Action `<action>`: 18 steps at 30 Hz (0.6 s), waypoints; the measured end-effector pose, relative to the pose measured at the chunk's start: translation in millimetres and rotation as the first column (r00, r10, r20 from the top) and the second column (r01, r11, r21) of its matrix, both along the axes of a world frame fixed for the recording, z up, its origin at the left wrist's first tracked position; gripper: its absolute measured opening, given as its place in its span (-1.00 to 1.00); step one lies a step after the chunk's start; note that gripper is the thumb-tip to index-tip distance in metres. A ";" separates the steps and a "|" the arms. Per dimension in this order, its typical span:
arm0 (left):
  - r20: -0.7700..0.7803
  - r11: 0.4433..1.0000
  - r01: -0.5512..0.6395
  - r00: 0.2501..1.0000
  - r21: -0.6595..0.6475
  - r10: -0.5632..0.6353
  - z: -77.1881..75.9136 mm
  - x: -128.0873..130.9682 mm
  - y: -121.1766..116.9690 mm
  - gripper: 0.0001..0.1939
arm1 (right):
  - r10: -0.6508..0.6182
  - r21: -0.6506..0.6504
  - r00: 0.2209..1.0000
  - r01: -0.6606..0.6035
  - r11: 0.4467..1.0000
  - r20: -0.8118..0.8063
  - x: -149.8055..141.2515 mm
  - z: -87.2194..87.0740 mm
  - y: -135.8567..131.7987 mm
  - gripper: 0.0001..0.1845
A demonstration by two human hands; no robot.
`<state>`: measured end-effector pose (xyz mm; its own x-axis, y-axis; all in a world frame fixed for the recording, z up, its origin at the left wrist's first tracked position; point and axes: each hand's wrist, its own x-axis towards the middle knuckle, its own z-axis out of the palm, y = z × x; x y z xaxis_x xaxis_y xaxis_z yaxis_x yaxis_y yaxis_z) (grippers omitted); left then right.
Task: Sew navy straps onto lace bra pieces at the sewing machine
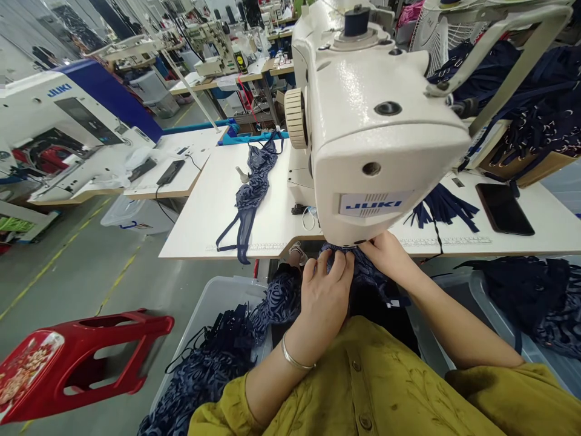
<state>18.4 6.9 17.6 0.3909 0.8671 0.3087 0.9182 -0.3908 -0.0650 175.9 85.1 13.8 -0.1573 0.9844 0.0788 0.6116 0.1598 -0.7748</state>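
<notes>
A navy patterned bra lies across my lap at the front edge of the table, under the head of a white sewing machine. My left hand rests on it with curled fingers pressing the fabric near the needle area. Close by on the right, my right hand grips the bra's edge, its fingertips partly hidden by the machine head. The needle and presser foot are out of sight. Another navy bra lies on the white tabletop, left of the machine.
Plastic bins with navy garments flank my lap. Navy straps and a black phone lie on the table's right side. A red stool stands at left on the floor, near another white machine.
</notes>
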 end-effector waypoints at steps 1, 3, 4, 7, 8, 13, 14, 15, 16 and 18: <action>0.000 1.000 -0.001 1.000 -0.001 0.001 -0.1 0.0 0.0 -0.56 | -0.002 -0.004 1.000 0.002 1.000 0.010 -0.1 0.3 -0.3 -0.80; -0.001 1.000 0.000 1.000 -0.001 0.000 -0.1 0.1 0.0 -0.56 | -0.002 0.000 1.000 0.002 1.000 0.026 -0.2 0.1 -0.7 -0.79; -0.001 1.000 0.002 1.000 -0.001 -0.002 0.1 0.1 0.0 -0.56 | -0.003 0.007 1.000 0.003 1.000 0.031 -0.3 -0.5 -0.7 -0.79; 0.003 1.000 0.003 1.000 0.005 -0.003 0.8 -0.5 0.2 -0.58 | 0.012 0.028 0.999 -0.013 1.000 0.041 -0.1 -3.5 -0.3 -0.80; 0.007 1.000 0.002 1.000 0.007 -0.002 1.0 -1.0 0.3 -0.59 | 0.018 0.033 0.999 -0.019 0.999 0.047 0.0 -4.7 0.0 -0.79; 0.052 1.000 0.014 0.999 0.007 -0.014 1.1 -4.0 2.0 -0.64 | 0.037 0.021 0.998 -0.039 0.999 0.059 -0.2 -8.1 1.2 -0.80; 0.059 1.000 0.017 0.998 0.008 -0.018 1.0 -4.4 2.4 -0.65 | 0.039 0.020 0.998 -0.040 0.999 0.055 -0.4 -8.1 1.1 -0.80; 0.063 1.000 0.019 0.998 0.009 -0.019 0.9 -4.8 2.8 -0.65 | 0.039 0.020 0.998 -0.040 0.999 0.051 -0.6 -7.8 0.9 -0.80; 0.066 1.000 0.019 0.998 0.008 -0.019 0.9 -5.1 3.1 -0.66 | 0.040 0.022 0.998 -0.041 0.999 0.048 -0.9 -7.4 0.7 -0.80; 0.073 1.000 0.022 0.997 0.002 -0.022 1.4 -5.2 3.4 -0.67 | 0.043 0.024 0.998 -0.044 0.999 0.041 -1.3 -6.3 0.3 -0.80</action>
